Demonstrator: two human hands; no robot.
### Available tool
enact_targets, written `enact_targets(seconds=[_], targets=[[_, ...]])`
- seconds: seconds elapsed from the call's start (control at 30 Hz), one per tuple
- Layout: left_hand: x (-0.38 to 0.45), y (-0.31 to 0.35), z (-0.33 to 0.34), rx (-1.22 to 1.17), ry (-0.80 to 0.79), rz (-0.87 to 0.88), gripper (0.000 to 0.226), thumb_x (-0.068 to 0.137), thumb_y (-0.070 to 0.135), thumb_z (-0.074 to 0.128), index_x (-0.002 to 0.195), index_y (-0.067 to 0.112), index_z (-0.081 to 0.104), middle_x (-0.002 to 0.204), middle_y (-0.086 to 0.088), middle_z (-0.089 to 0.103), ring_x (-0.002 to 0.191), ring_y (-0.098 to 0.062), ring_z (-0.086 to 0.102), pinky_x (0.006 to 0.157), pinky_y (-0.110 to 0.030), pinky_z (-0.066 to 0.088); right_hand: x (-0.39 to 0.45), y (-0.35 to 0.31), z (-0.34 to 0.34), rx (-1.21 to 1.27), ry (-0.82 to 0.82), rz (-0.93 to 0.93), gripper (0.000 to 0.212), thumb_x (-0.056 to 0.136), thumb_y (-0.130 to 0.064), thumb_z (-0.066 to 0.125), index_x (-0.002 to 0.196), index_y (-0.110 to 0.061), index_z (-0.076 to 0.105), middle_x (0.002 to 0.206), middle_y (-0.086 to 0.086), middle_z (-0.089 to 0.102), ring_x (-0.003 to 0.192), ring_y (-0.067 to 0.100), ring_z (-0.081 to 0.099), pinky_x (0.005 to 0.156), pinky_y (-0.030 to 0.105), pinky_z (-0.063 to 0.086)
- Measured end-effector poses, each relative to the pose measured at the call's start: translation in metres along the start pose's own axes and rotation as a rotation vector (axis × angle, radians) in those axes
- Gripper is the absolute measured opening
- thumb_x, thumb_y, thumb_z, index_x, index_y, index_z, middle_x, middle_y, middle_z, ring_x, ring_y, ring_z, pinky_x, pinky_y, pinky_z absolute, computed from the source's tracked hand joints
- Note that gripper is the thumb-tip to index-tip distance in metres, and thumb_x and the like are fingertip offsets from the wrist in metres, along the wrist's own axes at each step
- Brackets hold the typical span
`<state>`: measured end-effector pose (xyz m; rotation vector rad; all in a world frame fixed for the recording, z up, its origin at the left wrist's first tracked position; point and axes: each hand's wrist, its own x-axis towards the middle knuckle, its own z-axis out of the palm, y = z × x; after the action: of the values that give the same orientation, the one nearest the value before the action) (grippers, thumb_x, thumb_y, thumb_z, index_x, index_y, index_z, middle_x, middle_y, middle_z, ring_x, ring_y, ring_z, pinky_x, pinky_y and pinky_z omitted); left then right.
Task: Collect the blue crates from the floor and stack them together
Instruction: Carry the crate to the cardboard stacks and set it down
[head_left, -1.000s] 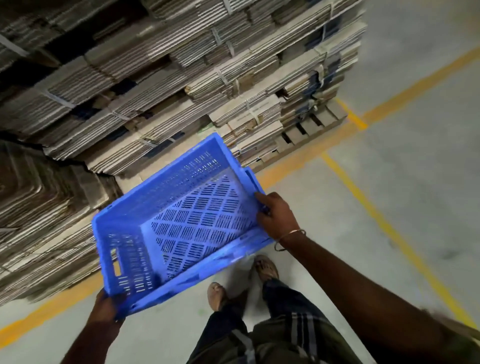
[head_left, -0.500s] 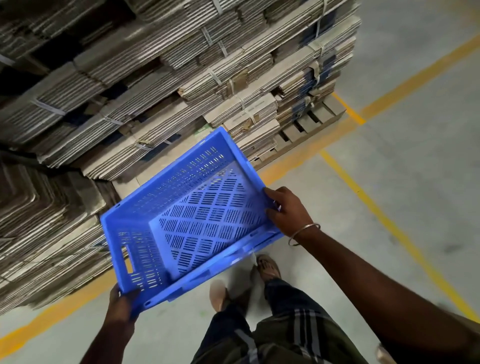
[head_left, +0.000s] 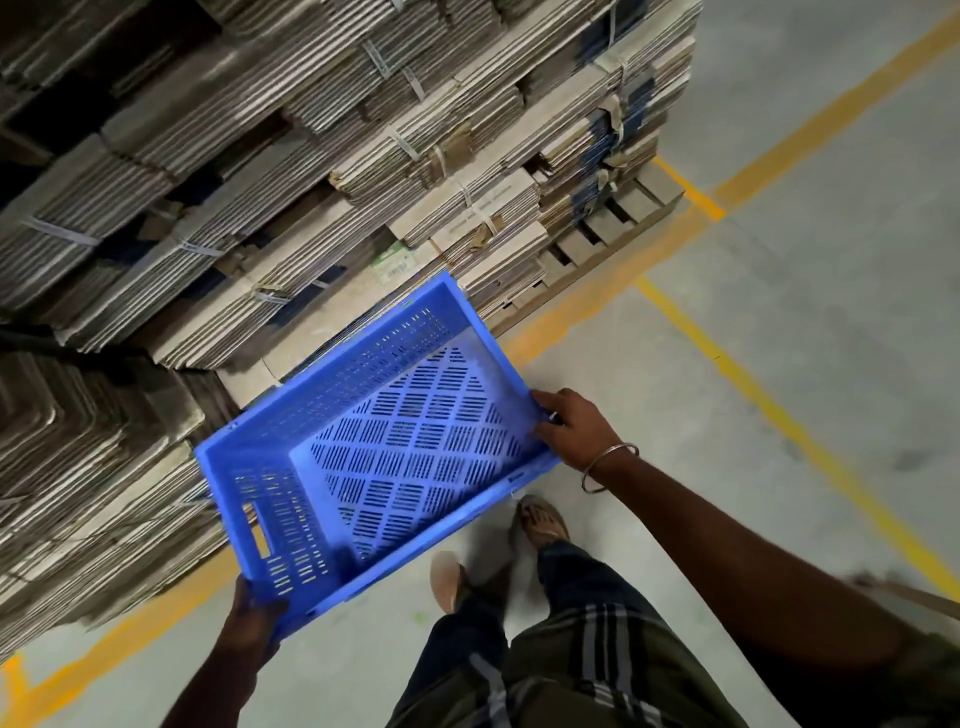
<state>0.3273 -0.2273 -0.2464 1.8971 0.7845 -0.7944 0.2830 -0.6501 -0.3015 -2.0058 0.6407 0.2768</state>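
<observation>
Two hands carry one blue crate (head_left: 374, 447), mid-frame, off the floor, empty, tilted with its open top toward the camera. Left hand (head_left: 254, 616), lower left of frame, grips the near corner from beneath, likely bearing the weight. Right hand (head_left: 571, 426), right of centre, fingers curled over the opposite short rim, probably to steady the tilt. Feet (head_left: 540, 522) on grey floor (head_left: 779, 338) below suggest walking. Beyond, yellow line (head_left: 582, 306), then bundled flat cardboard (head_left: 311, 156) on a pallet (head_left: 623, 218), upper left. No crate stack in view.
</observation>
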Motion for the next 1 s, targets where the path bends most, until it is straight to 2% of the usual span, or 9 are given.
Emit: enact_targets(seconds=[0.07, 0.2, 0.3, 0.43, 0.53, 0.7, 0.8, 0.93, 1.0], targets=[[-0.004, 0.001, 0.004, 0.035, -0.010, 0.025, 0.047, 0.099, -0.008, 0.045, 0.137, 0.018, 0.039, 0.073, 0.015, 0.070, 0.049, 0.004, 0.064, 0.035, -0.015, 0.046, 0.003, 0.007, 0.002, -0.001, -0.005, 0.033, 0.073, 0.065, -0.038, 0.052, 0.134, -0.012, 0.059, 0.105, 0.015, 0.057, 0.100, 0.031, 0.059, 0.076, 0.018, 0.031], [0.012, -0.007, 0.003, 0.040, 0.003, -0.027, 0.043, 0.096, 0.006, 0.059, 0.122, 0.036, 0.042, 0.120, -0.004, 0.059, 0.069, -0.012, 0.064, 0.038, -0.020, 0.047, 0.004, 0.018, 0.010, 0.040, 0.004, 0.056, 0.090, 0.060, -0.056, 0.047, 0.137, -0.011, 0.054, 0.108, 0.017, 0.057, 0.103, 0.033, 0.057, 0.081, 0.023, 0.037], [0.018, -0.013, 0.001, 0.058, -0.004, -0.027, 0.045, 0.093, 0.013, 0.065, 0.124, 0.039, 0.043, 0.135, -0.005, 0.053, 0.088, -0.016, 0.056, 0.066, -0.031, 0.044, -0.002, 0.028, 0.013, 0.079, 0.020, 0.111, 0.076, 0.073, -0.040, 0.058, 0.142, -0.010, 0.048, 0.122, 0.021, 0.056, 0.115, 0.034, 0.054, 0.096, 0.030, 0.039], [0.021, -0.017, 0.004, 0.055, 0.008, -0.044, 0.050, 0.092, 0.021, 0.068, 0.128, 0.040, 0.040, 0.132, 0.000, 0.055, 0.110, -0.026, 0.054, 0.091, -0.047, 0.041, -0.014, 0.041, 0.015, 0.089, 0.050, 0.064, 0.065, 0.078, -0.022, 0.056, 0.142, -0.011, 0.047, 0.131, 0.018, 0.056, 0.120, 0.034, 0.054, 0.099, 0.031, 0.039], [0.026, -0.023, 0.003, 0.061, 0.020, -0.052, 0.051, 0.093, 0.019, 0.066, 0.130, 0.040, 0.040, 0.128, -0.001, 0.057, 0.105, -0.026, 0.056, 0.088, -0.045, 0.041, -0.016, 0.044, 0.018, 0.008, 0.054, 0.027, 0.062, 0.085, -0.009, 0.058, 0.145, -0.009, 0.042, 0.137, 0.019, 0.053, 0.123, 0.036, 0.052, 0.103, 0.035, 0.040], [0.035, -0.033, 0.004, 0.036, 0.075, 0.012, 0.048, 0.092, 0.014, 0.067, 0.126, 0.041, 0.044, 0.123, -0.006, 0.064, 0.102, -0.034, 0.065, 0.075, -0.039, 0.045, -0.019, 0.052, 0.015, -0.069, 0.061, -0.025, 0.063, 0.085, -0.014, 0.065, 0.144, -0.010, 0.044, 0.137, 0.015, 0.054, 0.122, 0.033, 0.054, 0.100, 0.037, 0.042], [0.041, -0.041, 0.003, 0.028, 0.099, 0.036, 0.052, 0.091, 0.011, 0.067, 0.127, 0.041, 0.043, 0.125, -0.005, 0.063, 0.104, -0.034, 0.064, 0.077, -0.047, 0.050, -0.008, 0.057, 0.012, -0.048, 0.082, -0.042, 0.061, 0.080, -0.004, 0.071, 0.138, -0.008, 0.052, 0.127, 0.015, 0.061, 0.107, 0.036, 0.061, 0.094, 0.040, 0.049], [0.038, -0.050, 0.006, -0.008, 0.103, 0.056, 0.064, 0.089, 0.010, 0.068, 0.135, 0.042, 0.038, 0.114, -0.010, 0.064, 0.085, -0.025, 0.059, 0.058, -0.033, 0.047, 0.009, 0.053, 0.008, 0.079, 0.098, 0.038, 0.056, 0.079, 0.004, 0.069, 0.131, -0.013, 0.059, 0.118, 0.007, 0.066, 0.089, 0.029, 0.067, 0.085, 0.050, 0.056], [0.043, -0.058, 0.005, -0.005, 0.104, 0.047, 0.081, 0.079, 0.020, 0.071, 0.143, 0.047, 0.030, 0.113, -0.007, 0.064, 0.086, -0.022, 0.060, 0.060, -0.033, 0.049, 0.009, 0.057, 0.012, 0.080, 0.112, 0.041, 0.054, 0.081, 0.005, 0.067, 0.132, -0.014, 0.059, 0.119, 0.007, 0.067, 0.089, 0.027, 0.067, 0.087, 0.046, 0.056]])
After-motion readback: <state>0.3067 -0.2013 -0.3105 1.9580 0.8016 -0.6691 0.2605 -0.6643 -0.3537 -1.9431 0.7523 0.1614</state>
